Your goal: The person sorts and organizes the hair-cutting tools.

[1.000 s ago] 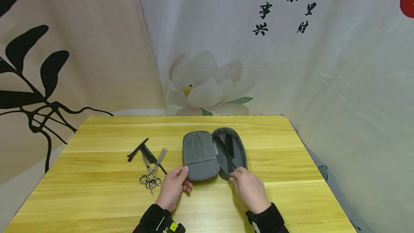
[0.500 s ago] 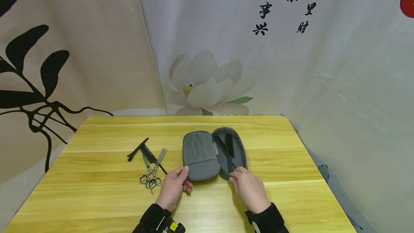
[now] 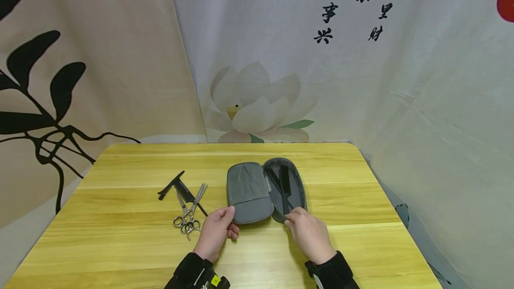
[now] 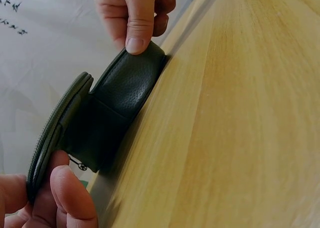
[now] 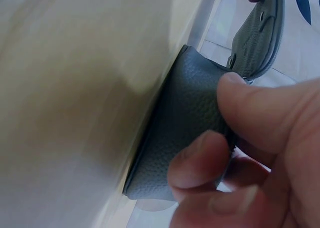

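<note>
A grey zippered case lies opened out on the table, its flat lid to the left and its deeper half to the right. My left hand pinches the lid's near left corner between thumb and fingers; the left wrist view shows the lid raised off the table. With thumb and fingers, my right hand grips the near rim of the deeper half. Inside that half lie a black comb and another dark slim item, their lower ends partly hidden.
Left of the case, two pairs of silver hairdressing scissors lie crossed by a black comb and a black razor-like tool. The wooden table ends at a printed cloth backdrop.
</note>
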The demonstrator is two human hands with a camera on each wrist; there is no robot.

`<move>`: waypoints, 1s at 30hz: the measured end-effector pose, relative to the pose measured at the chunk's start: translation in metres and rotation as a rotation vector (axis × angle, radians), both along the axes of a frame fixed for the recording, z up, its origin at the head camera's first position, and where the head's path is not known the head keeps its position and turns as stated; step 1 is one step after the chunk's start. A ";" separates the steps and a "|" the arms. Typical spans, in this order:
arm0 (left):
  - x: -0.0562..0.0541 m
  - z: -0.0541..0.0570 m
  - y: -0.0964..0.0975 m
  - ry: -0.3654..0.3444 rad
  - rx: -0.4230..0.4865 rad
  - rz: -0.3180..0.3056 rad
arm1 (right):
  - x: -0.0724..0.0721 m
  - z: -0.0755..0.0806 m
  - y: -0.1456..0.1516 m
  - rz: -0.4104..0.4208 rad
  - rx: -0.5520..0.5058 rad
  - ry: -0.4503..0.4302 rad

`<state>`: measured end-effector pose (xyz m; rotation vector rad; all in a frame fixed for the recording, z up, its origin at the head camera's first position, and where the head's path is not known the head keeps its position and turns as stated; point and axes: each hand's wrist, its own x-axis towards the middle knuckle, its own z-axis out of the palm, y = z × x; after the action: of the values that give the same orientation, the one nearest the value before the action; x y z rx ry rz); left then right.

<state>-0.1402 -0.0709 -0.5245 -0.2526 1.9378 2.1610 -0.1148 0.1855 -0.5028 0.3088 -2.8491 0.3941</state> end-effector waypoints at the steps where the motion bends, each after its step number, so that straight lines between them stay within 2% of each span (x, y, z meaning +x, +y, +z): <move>1: 0.000 0.000 0.000 0.000 0.000 -0.001 | 0.000 0.000 0.000 0.000 -0.001 -0.002; 12: 0.000 -0.003 -0.001 -0.009 -0.017 -0.002 | 0.000 -0.001 -0.001 -0.004 -0.017 -0.017; 19: 0.000 -0.002 -0.001 0.000 0.014 0.010 | 0.003 -0.001 0.000 -0.031 -0.063 -0.014; 25: -0.001 -0.002 -0.003 0.005 0.051 0.046 | 0.003 -0.001 0.000 -0.043 -0.091 0.002; 30: -0.002 -0.001 -0.003 0.015 0.032 0.094 | 0.001 -0.003 0.000 -0.053 -0.126 0.039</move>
<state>-0.1420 -0.0742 -0.5254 -0.3293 1.9344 2.2569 -0.1136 0.1850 -0.5057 0.2142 -2.7723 0.5472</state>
